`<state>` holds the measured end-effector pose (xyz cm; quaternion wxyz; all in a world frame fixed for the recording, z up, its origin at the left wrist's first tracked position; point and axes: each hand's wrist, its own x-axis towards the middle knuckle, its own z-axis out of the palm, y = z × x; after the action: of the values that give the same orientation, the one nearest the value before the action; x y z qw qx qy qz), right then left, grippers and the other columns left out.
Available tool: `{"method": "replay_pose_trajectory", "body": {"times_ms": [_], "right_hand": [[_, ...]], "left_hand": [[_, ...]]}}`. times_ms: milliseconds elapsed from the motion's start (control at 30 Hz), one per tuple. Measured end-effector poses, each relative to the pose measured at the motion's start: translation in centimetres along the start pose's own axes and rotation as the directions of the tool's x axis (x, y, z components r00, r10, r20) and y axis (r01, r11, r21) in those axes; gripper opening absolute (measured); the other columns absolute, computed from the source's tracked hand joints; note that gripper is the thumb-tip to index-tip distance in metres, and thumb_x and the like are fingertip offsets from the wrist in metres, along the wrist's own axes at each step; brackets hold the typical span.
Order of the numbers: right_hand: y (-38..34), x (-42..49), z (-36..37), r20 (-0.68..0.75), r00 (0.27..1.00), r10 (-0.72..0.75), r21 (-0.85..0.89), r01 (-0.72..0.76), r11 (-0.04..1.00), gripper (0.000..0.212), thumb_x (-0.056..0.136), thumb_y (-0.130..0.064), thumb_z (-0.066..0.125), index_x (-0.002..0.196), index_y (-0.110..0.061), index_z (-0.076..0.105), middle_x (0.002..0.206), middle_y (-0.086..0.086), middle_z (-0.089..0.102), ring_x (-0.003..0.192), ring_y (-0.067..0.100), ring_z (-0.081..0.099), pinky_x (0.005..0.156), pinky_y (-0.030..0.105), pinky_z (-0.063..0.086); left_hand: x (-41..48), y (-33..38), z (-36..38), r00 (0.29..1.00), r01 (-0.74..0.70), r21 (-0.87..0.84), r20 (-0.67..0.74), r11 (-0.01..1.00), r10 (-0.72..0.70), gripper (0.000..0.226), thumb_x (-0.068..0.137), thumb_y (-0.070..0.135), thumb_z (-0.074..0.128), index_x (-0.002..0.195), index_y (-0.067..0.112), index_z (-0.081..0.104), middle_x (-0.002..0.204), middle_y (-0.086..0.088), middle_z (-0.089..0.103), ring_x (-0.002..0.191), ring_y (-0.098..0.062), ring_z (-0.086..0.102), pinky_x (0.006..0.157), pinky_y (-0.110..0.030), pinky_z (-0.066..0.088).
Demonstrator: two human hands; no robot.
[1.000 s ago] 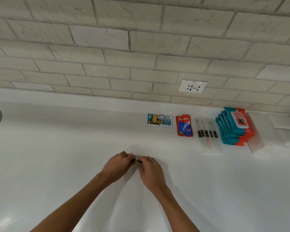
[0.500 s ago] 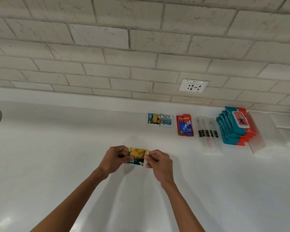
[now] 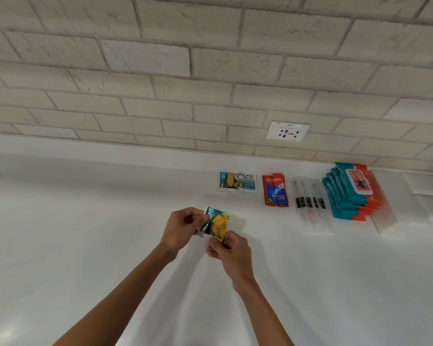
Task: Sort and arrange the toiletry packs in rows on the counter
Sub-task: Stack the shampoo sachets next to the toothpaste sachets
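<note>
Teal-and-yellow sachet [image 3: 216, 221] pinched between left hand [image 3: 183, 227] and right hand [image 3: 229, 250] over counter [image 3: 85, 233].

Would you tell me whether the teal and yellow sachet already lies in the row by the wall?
No, the left hand and right hand both pinch the sachet well in front of the Cream Silk pack.

A second ago our hands lay knuckles-up, close together on the white counter [image 3: 85, 245], with almost nothing showing between them. Since then we have raised the small teal-and-yellow foil sachet [image 3: 216, 223] into view and turned it from lying crosswise between the hands to standing on end. Our left hand [image 3: 183, 226] now pinches its left edge. Our right hand [image 3: 229, 250] has dropped to the near side and pinches its bottom end.
</note>
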<state>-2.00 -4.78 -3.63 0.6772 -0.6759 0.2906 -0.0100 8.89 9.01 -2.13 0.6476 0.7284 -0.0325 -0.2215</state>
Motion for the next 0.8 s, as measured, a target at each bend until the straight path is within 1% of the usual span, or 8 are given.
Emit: {"method": "replay_pose_trajectory", "body": {"times_ms": [100,200,333,467,600,667,733,800], "right_hand": [[-0.1,0.7,-0.4,-0.058,0.998,-0.011,-0.007,0.010,1.000,0.011,0.096,-0.018,0.078,0.095,-0.009,0.072,0.082,0.000,0.081,0.076,0.017,0.080,0.085,0.042,0.066],[-0.1,1.8,-1.2,-0.130,0.990,-0.050,-0.054,0.043,0.998,0.007,0.097,-0.020,0.077,0.094,-0.014,0.074,0.080,-0.003,0.080,0.075,0.013,0.080,0.082,0.036,0.066],[0.2,3.8,-1.8,-0.242,0.960,-0.144,-0.152,0.110,0.982,0.006,0.099,-0.018,0.074,0.099,-0.023,0.078,0.077,-0.010,0.079,0.073,0.005,0.077,0.078,0.025,0.064],[-0.6,6.5,-1.7,-0.309,0.923,-0.227,-0.198,0.171,0.965,0.010,0.096,-0.015,0.077,0.104,-0.022,0.075,0.080,-0.009,0.078,0.070,0.004,0.076,0.068,0.013,0.058],[-1.6,9.9,-1.7,-0.320,0.897,-0.305,-0.297,0.210,0.932,0.014,0.095,-0.015,0.079,0.097,-0.021,0.066,0.080,-0.007,0.077,0.069,0.006,0.074,0.064,0.020,0.060],[-2.0,11.6,-1.6,-0.299,0.894,-0.335,-0.380,0.210,0.901,0.012,0.096,-0.017,0.078,0.097,-0.021,0.066,0.081,-0.007,0.076,0.070,0.006,0.073,0.063,0.018,0.057],[-2.5,13.1,-1.6,-0.268,0.895,-0.355,-0.443,0.213,0.871,0.007,0.098,-0.017,0.075,0.098,-0.019,0.069,0.084,-0.007,0.074,0.074,0.009,0.071,0.065,0.016,0.055],[-2.6,14.4,-1.6,-0.235,0.908,-0.348,-0.487,0.200,0.850,0.004,0.100,-0.014,0.070,0.100,-0.018,0.071,0.090,-0.005,0.074,0.080,0.012,0.070,0.071,0.021,0.057]], "left_hand": [[0.2,-0.9,0.8,0.999,0.009,0.092,0.046,0.996,-0.013,0.013,0.091,0.020,0.079,0.102,0.014,0.077,0.083,-0.008,0.078,0.082,-0.029,0.077,0.081,-0.043,0.065],[0.5,-1.4,1.6,1.000,0.017,0.118,0.006,0.993,-0.018,0.011,0.091,0.016,0.080,0.100,0.012,0.076,0.080,-0.006,0.078,0.078,-0.025,0.078,0.083,-0.042,0.064],[1.7,-1.3,2.4,0.999,0.027,0.188,-0.042,0.982,-0.020,0.008,0.093,0.009,0.076,0.100,0.014,0.078,0.084,0.001,0.079,0.079,-0.016,0.079,0.083,-0.034,0.064],[4.0,-0.6,3.3,0.997,0.037,0.259,-0.079,0.965,-0.017,0.011,0.093,0.006,0.076,0.103,0.009,0.078,0.089,0.001,0.080,0.077,-0.011,0.078,0.078,-0.027,0.064],[6.7,0.6,4.0,0.989,0.042,0.279,-0.148,0.959,-0.001,0.005,0.088,0.010,0.082,0.091,0.009,0.078,0.076,0.000,0.079,0.066,-0.013,0.077,0.069,-0.024,0.063],[8.1,1.0,4.3,0.985,0.041,0.294,-0.175,0.955,0.012,0.007,0.085,0.012,0.085,0.086,0.011,0.078,0.071,0.000,0.077,0.063,-0.014,0.076,0.067,-0.027,0.063],[9.4,1.3,4.6,0.980,0.048,0.316,-0.197,0.948,0.016,0.008,0.085,0.013,0.085,0.083,0.011,0.078,0.068,-0.001,0.077,0.062,-0.014,0.075,0.067,-0.028,0.063],[10.6,1.4,5.0,0.975,0.066,0.334,-0.220,0.940,0.010,0.008,0.085,0.010,0.084,0.081,0.012,0.078,0.067,-0.002,0.076,0.062,-0.015,0.075,0.066,-0.030,0.063]]}}
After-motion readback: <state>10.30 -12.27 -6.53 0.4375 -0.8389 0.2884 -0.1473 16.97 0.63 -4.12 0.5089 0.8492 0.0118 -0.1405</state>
